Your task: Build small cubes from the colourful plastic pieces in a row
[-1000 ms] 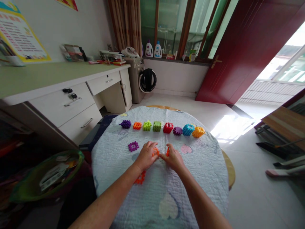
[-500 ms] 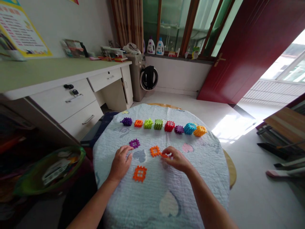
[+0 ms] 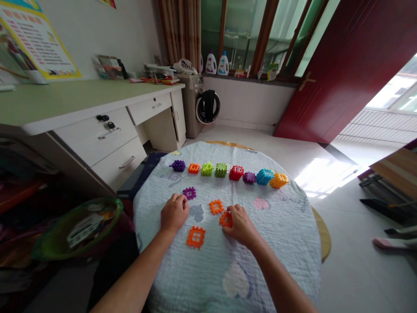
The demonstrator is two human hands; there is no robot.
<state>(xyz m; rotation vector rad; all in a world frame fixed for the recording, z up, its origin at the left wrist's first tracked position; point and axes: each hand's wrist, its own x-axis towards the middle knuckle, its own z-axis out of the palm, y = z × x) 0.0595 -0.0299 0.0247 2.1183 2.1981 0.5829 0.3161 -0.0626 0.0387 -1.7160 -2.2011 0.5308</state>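
Left hand (image 3: 174, 213) curled loosely on the worktop (image 3: 280, 226) just beside a purple tile (image 3: 189, 193), gripping nothing. Between the hands lie two flat orange tiles (image 3: 196, 237) (toothed edges, likely light, stiff plastic; best pinched at the rim). Right hand (image 3: 239, 222) pinches a third orange piece (image 3: 226, 219) near centre.

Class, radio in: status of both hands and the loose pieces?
Left hand beside purple piece. Right hand gripping orange piece. Two orange pieces loose between.
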